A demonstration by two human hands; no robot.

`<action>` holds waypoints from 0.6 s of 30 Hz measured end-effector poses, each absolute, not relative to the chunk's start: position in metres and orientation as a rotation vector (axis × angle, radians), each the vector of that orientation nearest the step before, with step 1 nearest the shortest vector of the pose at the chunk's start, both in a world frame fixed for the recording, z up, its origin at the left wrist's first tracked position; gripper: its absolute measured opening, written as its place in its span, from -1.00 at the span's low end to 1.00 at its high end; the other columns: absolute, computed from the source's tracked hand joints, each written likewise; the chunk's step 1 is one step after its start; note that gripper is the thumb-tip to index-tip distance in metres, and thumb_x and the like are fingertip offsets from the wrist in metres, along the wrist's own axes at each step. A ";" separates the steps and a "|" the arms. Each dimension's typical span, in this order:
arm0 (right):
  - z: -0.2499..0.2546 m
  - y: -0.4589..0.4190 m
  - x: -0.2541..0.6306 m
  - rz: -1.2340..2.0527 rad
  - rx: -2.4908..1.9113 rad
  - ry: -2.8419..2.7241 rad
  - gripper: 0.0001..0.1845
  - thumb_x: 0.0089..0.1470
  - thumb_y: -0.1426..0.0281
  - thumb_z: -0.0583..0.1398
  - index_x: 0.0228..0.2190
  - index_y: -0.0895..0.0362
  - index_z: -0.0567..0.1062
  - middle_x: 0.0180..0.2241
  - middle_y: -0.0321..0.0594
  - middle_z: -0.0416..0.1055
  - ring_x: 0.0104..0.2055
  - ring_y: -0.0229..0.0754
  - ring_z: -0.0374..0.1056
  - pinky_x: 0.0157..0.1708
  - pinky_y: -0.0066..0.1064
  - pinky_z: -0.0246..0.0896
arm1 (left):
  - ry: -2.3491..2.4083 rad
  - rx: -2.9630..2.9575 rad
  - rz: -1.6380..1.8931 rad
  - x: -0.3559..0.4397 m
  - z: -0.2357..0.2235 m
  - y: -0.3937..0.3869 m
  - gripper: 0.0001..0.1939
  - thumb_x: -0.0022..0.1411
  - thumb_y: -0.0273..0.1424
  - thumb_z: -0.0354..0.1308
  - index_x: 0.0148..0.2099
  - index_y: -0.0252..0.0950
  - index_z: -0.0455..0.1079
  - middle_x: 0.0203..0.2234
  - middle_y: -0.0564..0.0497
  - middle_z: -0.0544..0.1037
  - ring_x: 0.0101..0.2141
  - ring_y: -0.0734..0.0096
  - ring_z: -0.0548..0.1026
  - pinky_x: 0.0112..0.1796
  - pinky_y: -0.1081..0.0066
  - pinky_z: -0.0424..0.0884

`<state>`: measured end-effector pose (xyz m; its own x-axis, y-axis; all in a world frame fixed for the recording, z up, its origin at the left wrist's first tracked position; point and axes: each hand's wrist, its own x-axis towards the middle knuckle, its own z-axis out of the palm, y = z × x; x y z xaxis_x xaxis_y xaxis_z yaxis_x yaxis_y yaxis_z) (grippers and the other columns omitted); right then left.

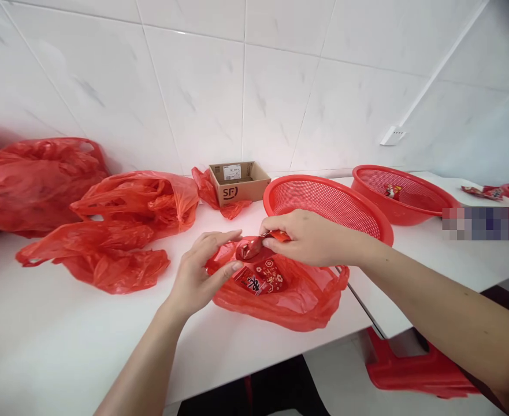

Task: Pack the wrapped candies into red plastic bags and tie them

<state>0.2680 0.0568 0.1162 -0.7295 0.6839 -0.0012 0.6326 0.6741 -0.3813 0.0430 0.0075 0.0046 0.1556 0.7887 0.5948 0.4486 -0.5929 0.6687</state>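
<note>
Got shiny red packaging pinched in right hand, plus left hand loosely open at its eight o'clock, prob for steadying, above a bag spread wide, guessing for access.

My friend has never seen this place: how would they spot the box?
Find the white table along the tiled wall. At its back, left of the red baskets, sits the open box. Unlike its red neighbours, it is brown, with SF on its front.

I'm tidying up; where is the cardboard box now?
In the head view, the cardboard box stands left of centre near the tiled wall, with a crumpled red bag on its left and a red basket on its right.
</note>
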 end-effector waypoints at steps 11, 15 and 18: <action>0.095 0.046 0.262 0.528 -1.058 -2.704 -0.78 0.23 0.35 0.03 -0.47 0.10 0.19 -0.61 -0.43 0.19 -0.56 -0.36 0.04 -0.51 -0.43 -0.14 | 1.180 1.661 1.609 0.050 0.005 0.006 -0.94 0.10 -0.40 0.35 -0.38 -0.17 0.52 -0.44 0.09 0.57 -0.34 0.43 0.50 -0.22 0.40 0.41; 0.089 0.038 0.263 0.573 -1.110 -2.590 -0.76 0.24 0.34 0.04 -0.47 0.10 0.18 -0.59 -0.43 0.18 -0.55 -0.35 0.03 -0.50 -0.44 -0.12 | 1.222 1.441 1.622 0.053 0.007 0.007 -0.86 0.06 -0.33 0.37 -0.43 -0.19 0.47 -0.49 0.11 0.54 -0.41 0.44 0.48 -0.30 0.42 0.40; 0.077 0.035 0.260 0.528 -1.174 -2.548 -0.82 0.24 0.32 0.03 -0.41 0.09 0.28 -0.54 -0.40 0.28 -0.52 -0.33 0.12 -0.48 -0.44 -0.09 | 1.439 1.448 1.547 0.052 0.007 0.010 -0.77 0.05 -0.23 0.35 -0.46 -0.21 0.41 -0.51 0.10 0.51 -0.40 0.40 0.46 -0.31 0.39 0.39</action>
